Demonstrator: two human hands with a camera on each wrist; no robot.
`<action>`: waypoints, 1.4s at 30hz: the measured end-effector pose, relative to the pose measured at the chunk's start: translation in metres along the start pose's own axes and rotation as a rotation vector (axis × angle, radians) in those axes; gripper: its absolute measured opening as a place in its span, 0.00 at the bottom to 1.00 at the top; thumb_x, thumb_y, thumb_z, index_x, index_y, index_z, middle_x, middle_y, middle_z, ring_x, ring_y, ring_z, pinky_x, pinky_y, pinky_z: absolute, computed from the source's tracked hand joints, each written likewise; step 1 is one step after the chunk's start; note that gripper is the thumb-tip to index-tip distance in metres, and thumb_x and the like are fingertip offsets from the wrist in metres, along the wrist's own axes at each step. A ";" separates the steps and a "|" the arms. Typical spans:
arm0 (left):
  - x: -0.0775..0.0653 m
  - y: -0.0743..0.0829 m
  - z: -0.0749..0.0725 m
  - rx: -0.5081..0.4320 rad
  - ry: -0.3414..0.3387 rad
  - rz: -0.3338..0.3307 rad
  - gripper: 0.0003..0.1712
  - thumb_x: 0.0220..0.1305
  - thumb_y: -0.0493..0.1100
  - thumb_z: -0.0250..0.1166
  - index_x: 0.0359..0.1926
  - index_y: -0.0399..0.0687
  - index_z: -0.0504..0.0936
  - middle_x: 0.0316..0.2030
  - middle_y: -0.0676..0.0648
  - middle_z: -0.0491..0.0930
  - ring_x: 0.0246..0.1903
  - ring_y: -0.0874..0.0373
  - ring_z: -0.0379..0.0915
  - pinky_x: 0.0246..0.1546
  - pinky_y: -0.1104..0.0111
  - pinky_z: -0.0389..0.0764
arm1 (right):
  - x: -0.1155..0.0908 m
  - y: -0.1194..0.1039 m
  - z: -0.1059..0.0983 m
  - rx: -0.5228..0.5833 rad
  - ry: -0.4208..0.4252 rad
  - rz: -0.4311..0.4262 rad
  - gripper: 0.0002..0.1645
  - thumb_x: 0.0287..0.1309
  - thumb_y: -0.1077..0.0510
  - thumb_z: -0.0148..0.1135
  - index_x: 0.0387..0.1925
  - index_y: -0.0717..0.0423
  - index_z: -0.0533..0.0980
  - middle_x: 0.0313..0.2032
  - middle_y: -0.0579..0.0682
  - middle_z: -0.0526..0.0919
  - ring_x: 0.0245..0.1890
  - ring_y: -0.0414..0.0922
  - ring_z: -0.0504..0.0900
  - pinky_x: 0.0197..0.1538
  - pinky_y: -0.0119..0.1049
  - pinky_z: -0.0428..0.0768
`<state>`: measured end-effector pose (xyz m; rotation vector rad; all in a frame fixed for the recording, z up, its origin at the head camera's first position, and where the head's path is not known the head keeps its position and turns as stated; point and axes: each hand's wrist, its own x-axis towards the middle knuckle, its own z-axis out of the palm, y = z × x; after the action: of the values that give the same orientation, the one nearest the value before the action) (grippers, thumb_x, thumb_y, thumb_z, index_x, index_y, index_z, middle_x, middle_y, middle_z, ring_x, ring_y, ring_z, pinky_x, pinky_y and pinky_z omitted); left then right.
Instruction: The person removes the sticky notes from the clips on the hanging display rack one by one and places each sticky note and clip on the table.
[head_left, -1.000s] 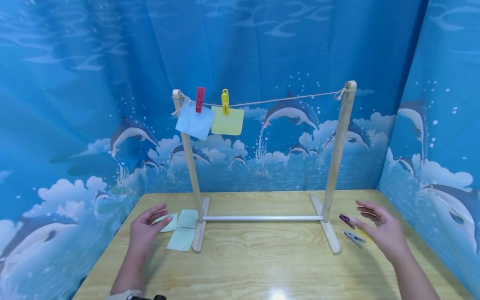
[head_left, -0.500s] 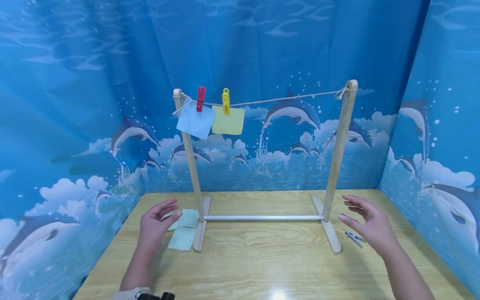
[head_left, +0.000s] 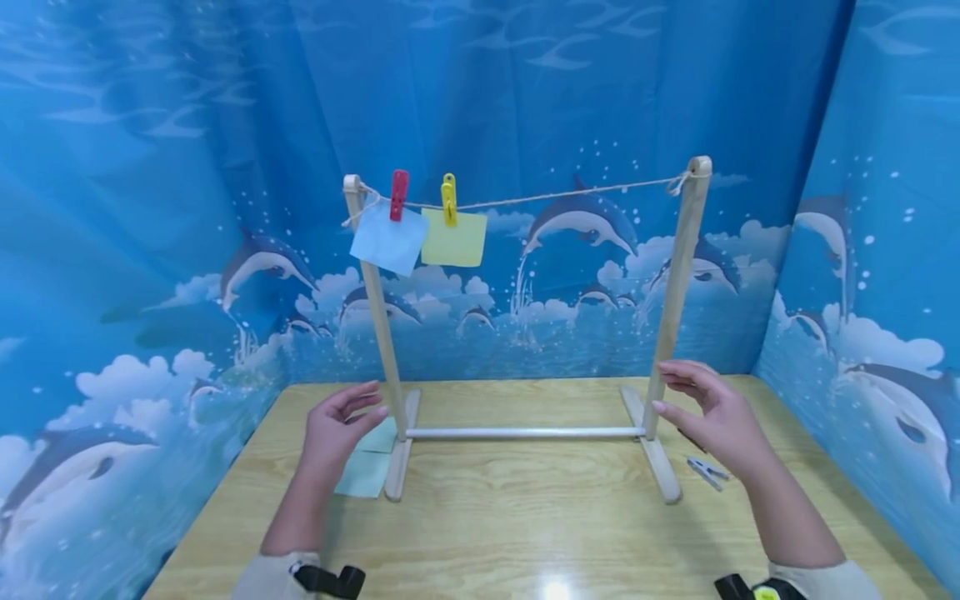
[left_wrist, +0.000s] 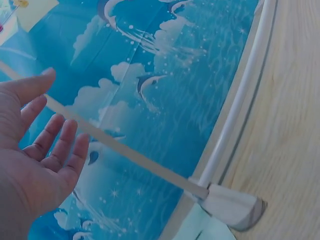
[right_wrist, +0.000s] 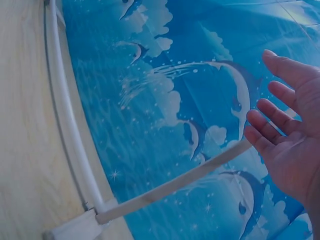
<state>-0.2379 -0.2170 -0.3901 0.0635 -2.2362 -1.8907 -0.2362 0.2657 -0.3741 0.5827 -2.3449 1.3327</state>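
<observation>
My left hand (head_left: 337,429) hovers by the left post (head_left: 384,333) of a wooden stand, fingers loosely bent and holding nothing. My right hand (head_left: 716,425) is near the right post (head_left: 677,292), also with nothing in it; the wrist views show both palms bare. Pale green paper squares (head_left: 365,473) lie partly behind the left hand. Beside the right hand is a grey clothespin (head_left: 707,473); a dark one is almost wholly hidden behind that hand. On the string (head_left: 555,195), a red clothespin (head_left: 399,196) holds blue paper (head_left: 390,240) and a yellow clothespin (head_left: 449,200) holds yellow paper (head_left: 454,242).
A white crossbar (head_left: 525,432) joins the stand's two feet low over the wooden table (head_left: 517,533). Dolphin-print curtains (head_left: 525,100) enclose the back and sides.
Both hands have moved inward and slightly up, towards the posts. The left covers more of the green paper; the right has drawn left from over the clothespins. The hanging papers stay put.
</observation>
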 end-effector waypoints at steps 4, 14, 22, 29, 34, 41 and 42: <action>0.004 0.007 0.007 -0.004 -0.026 0.005 0.27 0.62 0.39 0.70 0.61 0.40 0.75 0.58 0.38 0.76 0.57 0.50 0.73 0.51 0.76 0.77 | 0.011 -0.011 0.002 0.020 -0.024 -0.026 0.28 0.63 0.63 0.64 0.64 0.60 0.69 0.60 0.54 0.69 0.54 0.32 0.71 0.54 0.15 0.69; 0.013 0.018 0.022 -0.042 -0.160 0.091 0.33 0.59 0.46 0.72 0.63 0.44 0.74 0.60 0.44 0.74 0.59 0.50 0.71 0.53 0.73 0.77 | 0.037 -0.034 0.004 0.006 -0.095 -0.095 0.30 0.63 0.62 0.64 0.65 0.56 0.69 0.61 0.53 0.70 0.56 0.32 0.72 0.56 0.17 0.70; 0.018 0.031 0.029 -0.033 -0.204 0.112 0.35 0.57 0.49 0.73 0.64 0.47 0.73 0.61 0.46 0.73 0.60 0.48 0.69 0.57 0.66 0.76 | 0.066 -0.064 0.000 -0.005 -0.147 -0.159 0.31 0.60 0.63 0.67 0.64 0.59 0.70 0.60 0.55 0.71 0.58 0.50 0.72 0.57 0.17 0.68; 0.022 0.043 0.040 -0.017 -0.211 0.118 0.32 0.57 0.48 0.74 0.62 0.48 0.76 0.59 0.47 0.75 0.58 0.51 0.71 0.59 0.60 0.75 | 0.091 -0.090 0.000 -0.046 -0.186 -0.202 0.30 0.60 0.60 0.68 0.63 0.55 0.71 0.60 0.53 0.72 0.58 0.51 0.72 0.58 0.17 0.68; 0.027 0.054 0.048 -0.040 -0.223 0.134 0.31 0.58 0.47 0.73 0.61 0.46 0.76 0.59 0.46 0.74 0.60 0.48 0.69 0.58 0.61 0.76 | 0.107 -0.108 0.001 -0.071 -0.199 -0.243 0.30 0.60 0.59 0.67 0.63 0.57 0.71 0.60 0.55 0.72 0.59 0.54 0.72 0.58 0.17 0.68; 0.035 0.068 0.056 -0.110 -0.193 0.141 0.30 0.59 0.46 0.72 0.61 0.47 0.76 0.59 0.47 0.75 0.59 0.49 0.70 0.51 0.67 0.80 | 0.129 -0.134 0.005 -0.114 -0.197 -0.257 0.29 0.60 0.56 0.68 0.62 0.55 0.72 0.60 0.52 0.71 0.59 0.50 0.72 0.63 0.44 0.72; 0.036 0.070 0.057 -0.110 -0.183 0.139 0.30 0.58 0.47 0.73 0.61 0.48 0.76 0.58 0.48 0.76 0.59 0.49 0.71 0.51 0.67 0.80 | 0.132 -0.137 0.006 -0.112 -0.197 -0.256 0.29 0.60 0.56 0.68 0.62 0.55 0.72 0.60 0.52 0.72 0.58 0.50 0.72 0.63 0.47 0.72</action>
<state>-0.2768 -0.1551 -0.3251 -0.2860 -2.1780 -2.0110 -0.2760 0.1749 -0.2113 0.9801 -2.3797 1.0651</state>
